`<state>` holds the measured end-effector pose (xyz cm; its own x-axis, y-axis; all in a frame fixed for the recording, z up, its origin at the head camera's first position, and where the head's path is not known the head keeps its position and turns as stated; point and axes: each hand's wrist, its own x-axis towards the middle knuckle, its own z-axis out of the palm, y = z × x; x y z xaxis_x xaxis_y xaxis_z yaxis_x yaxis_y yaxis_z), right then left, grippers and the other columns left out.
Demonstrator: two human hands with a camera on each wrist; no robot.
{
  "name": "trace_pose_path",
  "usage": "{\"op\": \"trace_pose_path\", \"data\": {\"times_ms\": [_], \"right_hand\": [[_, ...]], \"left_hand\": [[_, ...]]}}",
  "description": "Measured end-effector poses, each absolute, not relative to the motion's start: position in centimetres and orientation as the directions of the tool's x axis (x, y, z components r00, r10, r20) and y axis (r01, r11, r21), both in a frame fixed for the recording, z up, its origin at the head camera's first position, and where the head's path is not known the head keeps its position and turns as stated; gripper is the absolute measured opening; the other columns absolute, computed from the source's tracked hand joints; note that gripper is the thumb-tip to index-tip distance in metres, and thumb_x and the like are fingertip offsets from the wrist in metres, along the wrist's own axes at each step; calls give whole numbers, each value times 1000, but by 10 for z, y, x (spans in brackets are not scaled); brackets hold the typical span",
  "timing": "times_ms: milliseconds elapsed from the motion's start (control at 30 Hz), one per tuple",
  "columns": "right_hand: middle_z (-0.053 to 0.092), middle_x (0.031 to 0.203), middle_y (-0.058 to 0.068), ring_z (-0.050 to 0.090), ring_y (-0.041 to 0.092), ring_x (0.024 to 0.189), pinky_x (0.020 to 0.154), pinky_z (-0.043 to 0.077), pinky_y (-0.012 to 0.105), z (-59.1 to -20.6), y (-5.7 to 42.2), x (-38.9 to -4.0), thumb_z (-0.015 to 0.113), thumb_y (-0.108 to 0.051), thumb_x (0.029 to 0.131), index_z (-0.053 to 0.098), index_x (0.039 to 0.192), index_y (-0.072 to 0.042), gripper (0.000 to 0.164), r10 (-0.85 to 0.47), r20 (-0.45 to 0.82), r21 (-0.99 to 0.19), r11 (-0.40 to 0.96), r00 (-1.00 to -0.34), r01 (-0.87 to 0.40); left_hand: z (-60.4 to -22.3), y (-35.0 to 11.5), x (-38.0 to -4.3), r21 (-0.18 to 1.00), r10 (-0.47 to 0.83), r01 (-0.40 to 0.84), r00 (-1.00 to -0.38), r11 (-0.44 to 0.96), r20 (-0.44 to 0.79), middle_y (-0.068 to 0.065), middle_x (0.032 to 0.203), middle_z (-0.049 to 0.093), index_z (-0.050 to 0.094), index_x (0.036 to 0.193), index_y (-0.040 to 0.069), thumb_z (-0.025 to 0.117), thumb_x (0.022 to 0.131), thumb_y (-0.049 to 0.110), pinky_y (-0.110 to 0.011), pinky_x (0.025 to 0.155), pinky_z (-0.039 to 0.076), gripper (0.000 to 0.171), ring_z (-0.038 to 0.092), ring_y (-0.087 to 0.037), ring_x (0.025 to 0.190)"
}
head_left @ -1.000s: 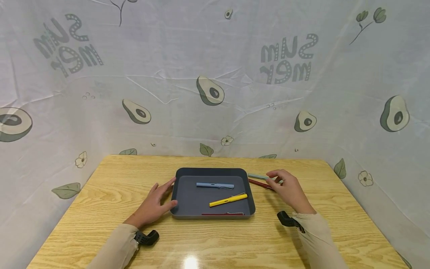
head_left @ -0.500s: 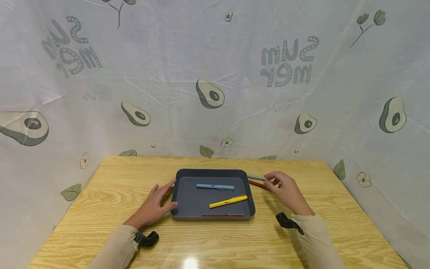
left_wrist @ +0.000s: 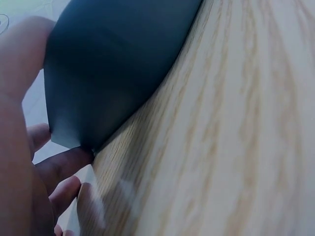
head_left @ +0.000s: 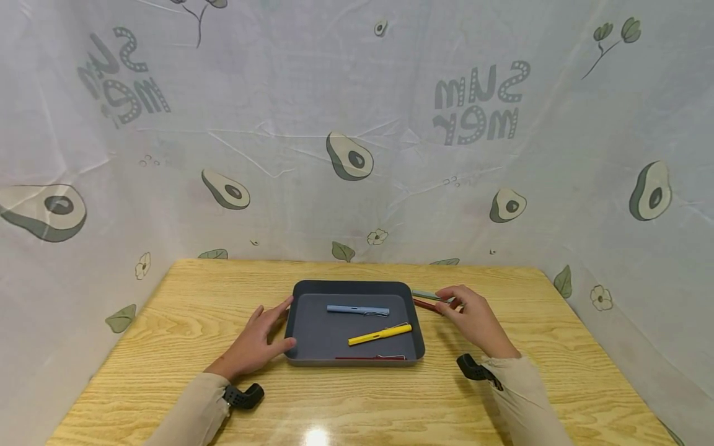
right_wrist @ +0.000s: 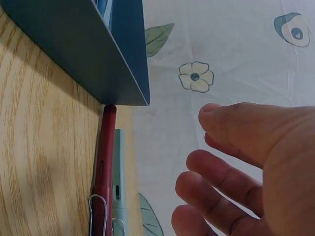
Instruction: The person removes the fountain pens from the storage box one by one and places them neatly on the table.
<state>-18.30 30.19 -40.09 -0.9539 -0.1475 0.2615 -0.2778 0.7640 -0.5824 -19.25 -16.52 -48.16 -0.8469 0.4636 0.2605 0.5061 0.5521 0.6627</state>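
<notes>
My left hand [head_left: 253,344] rests against the left side of a dark grey tray [head_left: 312,337], thumb at the rim and fingers spread along the outer wall, as the left wrist view also shows. Inside the tray lie a light blue pen [head_left: 357,309], a yellow pen [head_left: 379,335] and, along the near wall, a dark red pen [head_left: 357,357]. My right hand [head_left: 474,316] hovers over two pens right of the tray, one dark red [right_wrist: 104,162] and one pale green [right_wrist: 118,172]. Its fingers are loosely bent, and nothing sits between thumb and fingertips.
The wooden table [head_left: 357,409] reaches back to a pale curtain [head_left: 279,204] printed with avocados, which also hangs at both sides. Black wrist mounts [head_left: 243,395] sit on both sleeves.
My right hand has shifted slightly left toward the tray, over the two pens beside it. The left hand, tray and pens hold their places.
</notes>
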Motion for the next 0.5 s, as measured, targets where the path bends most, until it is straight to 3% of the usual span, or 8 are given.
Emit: {"op": "trace_pose_path", "data": {"times_ms": [500], "right_hand": [[71,110,7,63,19,86,69,54,30,-402,303,-176,70,-13,100,72,123,-5,24,-161,241,-597,753,-957,-277]], "left_hand": [[-485,-161,-180,653,448,498,-855,570,261,-11,161,44,26,166,14,71,98,41,-65,125,3,86,49,-32,143]]}}
